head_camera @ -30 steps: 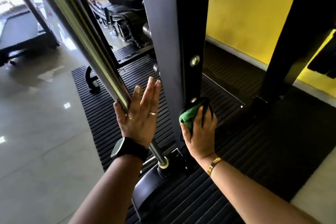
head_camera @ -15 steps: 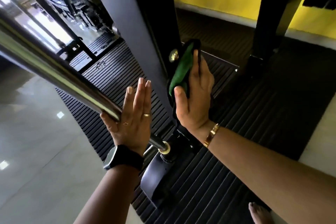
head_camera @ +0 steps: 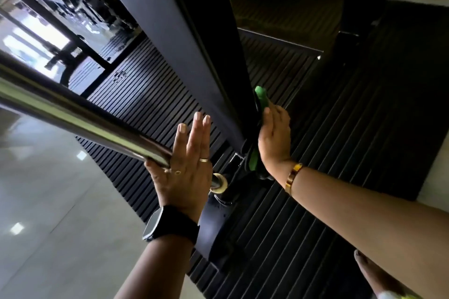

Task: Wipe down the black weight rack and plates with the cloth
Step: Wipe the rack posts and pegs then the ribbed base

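The right hand (head_camera: 274, 138) has slid down the rigid black rack upright (head_camera: 218, 56), pressing the limp green cloth (head_camera: 261, 97) flat-palmed, while the left hand (head_camera: 189, 160) rests open against the chrome steel bar (head_camera: 73, 114).

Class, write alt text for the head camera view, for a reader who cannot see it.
A person's right hand presses a green cloth flat against a black rack upright, close to its base. The left hand rests with straight fingers against a slanted steel bar beside it, above a ribbed black floor mat.
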`<state>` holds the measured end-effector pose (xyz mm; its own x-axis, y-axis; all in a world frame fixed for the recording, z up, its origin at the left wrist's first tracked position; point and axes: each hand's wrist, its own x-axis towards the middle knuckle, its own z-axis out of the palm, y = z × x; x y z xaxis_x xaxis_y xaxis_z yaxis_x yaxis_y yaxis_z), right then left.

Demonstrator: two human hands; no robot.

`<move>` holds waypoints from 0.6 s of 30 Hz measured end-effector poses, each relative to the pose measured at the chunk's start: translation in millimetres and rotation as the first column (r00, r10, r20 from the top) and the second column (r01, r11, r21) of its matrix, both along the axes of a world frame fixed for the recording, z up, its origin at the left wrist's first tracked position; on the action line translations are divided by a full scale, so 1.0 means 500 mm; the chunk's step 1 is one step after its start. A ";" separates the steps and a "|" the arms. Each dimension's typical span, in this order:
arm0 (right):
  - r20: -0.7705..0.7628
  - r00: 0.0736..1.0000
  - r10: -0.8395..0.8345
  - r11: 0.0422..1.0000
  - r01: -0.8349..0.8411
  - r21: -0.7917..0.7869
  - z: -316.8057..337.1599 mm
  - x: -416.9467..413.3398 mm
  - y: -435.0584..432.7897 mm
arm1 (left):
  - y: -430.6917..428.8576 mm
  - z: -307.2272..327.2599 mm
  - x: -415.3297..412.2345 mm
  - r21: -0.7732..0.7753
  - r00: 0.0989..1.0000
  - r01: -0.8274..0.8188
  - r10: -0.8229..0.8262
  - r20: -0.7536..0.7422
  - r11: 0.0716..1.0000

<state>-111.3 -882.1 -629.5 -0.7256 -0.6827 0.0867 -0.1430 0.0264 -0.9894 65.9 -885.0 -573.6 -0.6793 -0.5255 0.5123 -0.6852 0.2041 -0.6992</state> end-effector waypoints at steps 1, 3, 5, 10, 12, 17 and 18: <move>0.052 0.997 -0.054 0.999 0.054 -0.001 -0.002 0.001 -0.005 | 0.002 -0.015 0.003 -0.009 0.999 -0.002 0.002 0.032 1.000; 0.081 0.982 -0.169 0.984 0.173 -0.035 0.001 0.006 -0.014 | 0.005 -0.037 0.007 -0.032 0.996 -0.014 0.017 0.088 0.999; 0.074 0.966 -0.247 0.965 0.252 -0.067 -0.001 0.024 -0.010 | 0.007 -0.062 0.007 -0.036 0.993 -0.027 0.031 0.110 0.999; -0.110 0.974 -0.196 0.972 0.178 -0.157 -0.060 0.088 0.023 | 0.003 -0.119 0.013 -0.040 0.990 -0.010 0.015 0.143 0.999; -0.131 0.976 -0.172 0.983 0.162 -0.089 -0.113 0.096 0.030 | 0.007 -0.144 0.017 -0.024 0.988 -0.014 0.017 0.154 1.000; 0.198 0.977 -0.077 0.976 0.033 0.217 -0.250 0.065 0.032 | 0.016 -0.200 0.030 -0.026 0.981 -0.013 0.018 0.192 1.000; 0.358 0.930 -0.085 0.956 -0.025 0.293 -0.273 0.051 0.024 | 0.014 -0.208 0.033 -0.028 0.981 0.008 -0.002 0.192 1.000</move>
